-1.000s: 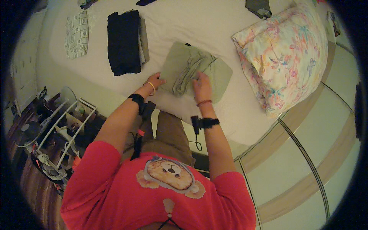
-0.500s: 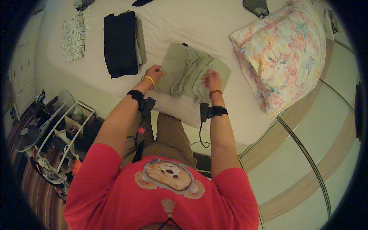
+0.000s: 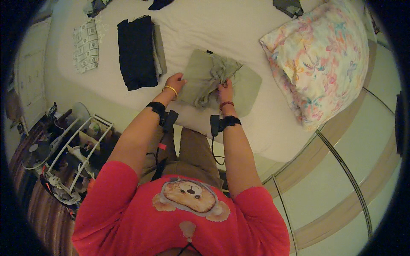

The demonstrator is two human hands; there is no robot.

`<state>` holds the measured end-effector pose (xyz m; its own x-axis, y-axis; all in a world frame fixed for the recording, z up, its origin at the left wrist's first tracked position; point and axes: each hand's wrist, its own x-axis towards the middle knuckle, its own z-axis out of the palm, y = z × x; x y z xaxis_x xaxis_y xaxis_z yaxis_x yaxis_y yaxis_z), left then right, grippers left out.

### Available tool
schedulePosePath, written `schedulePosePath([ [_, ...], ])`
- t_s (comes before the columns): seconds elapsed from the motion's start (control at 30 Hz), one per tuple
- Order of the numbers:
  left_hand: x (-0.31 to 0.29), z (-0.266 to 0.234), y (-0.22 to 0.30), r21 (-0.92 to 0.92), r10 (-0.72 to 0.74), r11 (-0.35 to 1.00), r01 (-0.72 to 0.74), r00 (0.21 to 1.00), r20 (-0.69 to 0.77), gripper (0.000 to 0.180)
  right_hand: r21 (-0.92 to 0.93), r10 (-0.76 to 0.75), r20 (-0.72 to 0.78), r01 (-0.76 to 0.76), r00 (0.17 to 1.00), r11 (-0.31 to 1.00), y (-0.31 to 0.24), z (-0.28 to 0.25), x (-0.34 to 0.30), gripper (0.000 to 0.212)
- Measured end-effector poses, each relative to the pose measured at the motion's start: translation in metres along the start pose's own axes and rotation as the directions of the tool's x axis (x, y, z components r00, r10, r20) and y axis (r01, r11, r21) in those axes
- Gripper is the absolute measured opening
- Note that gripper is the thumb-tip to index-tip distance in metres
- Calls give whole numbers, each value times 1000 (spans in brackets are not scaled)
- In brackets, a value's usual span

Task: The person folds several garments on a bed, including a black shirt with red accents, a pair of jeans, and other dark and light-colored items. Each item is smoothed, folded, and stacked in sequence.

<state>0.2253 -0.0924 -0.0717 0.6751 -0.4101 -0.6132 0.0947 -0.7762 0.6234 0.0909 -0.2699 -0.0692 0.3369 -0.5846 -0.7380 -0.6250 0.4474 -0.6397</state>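
Note:
A grey-green garment (image 3: 247, 87) lies on the bed in front of me, its two sides flat and its middle bunched into wrinkled folds. A small dark tag shows at its far edge. At the garment's left edge my left hand (image 3: 174, 82) is closed, its fingers pinching the cloth's border. My right hand (image 3: 225, 88) is closed on the gathered folds in the middle, and part of the fabric is hidden beneath it.
A folded black garment (image 3: 136, 53) rests on grey cloth to the left, beside a patterned folded cloth (image 3: 86, 47). A floral pillow (image 3: 316, 64) fills the right side. Dark clothes (image 3: 288, 7) lie farther off. A white rack (image 3: 81, 149) and fan (image 3: 36, 154) stand lower left.
My right hand has moved left and closed on the folds, drawing them together in the middle, so more of the right flat part shows. My left hand stays at the left edge.

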Motion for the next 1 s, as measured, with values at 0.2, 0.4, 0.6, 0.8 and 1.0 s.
schedulePosePath([
  [0.2, -11, -3, 29, 301, 216, 944, -133, 941, -262, 27, 364, 101, 227, -180, 969, 914, 15, -31, 12, 37],
  [0.4, -46, 22, 80, 376, 164, 908, -187, 982, 91, 44, -888, -507, -143, 116, 850, 445, -5, -25, -39, 69],
  [0.6, -26, 72, 101, 563, -94, 825, -41, 974, 207, 64, -800, -554, -48, 300, 831, 519, 25, -45, -35, 57],
  [0.8, 1, 19, 56, 5, 19, 1000, -23, 934, 357, 59, -79, -59, -147, 48, 987, 996, 20, -179, -29, 37],
  [1.0, -3, -88, 79, -563, 141, 769, 303, 779, 611, 54, 399, -4, -152, 65, 988, 914, 15, -333, -73, 39],
])
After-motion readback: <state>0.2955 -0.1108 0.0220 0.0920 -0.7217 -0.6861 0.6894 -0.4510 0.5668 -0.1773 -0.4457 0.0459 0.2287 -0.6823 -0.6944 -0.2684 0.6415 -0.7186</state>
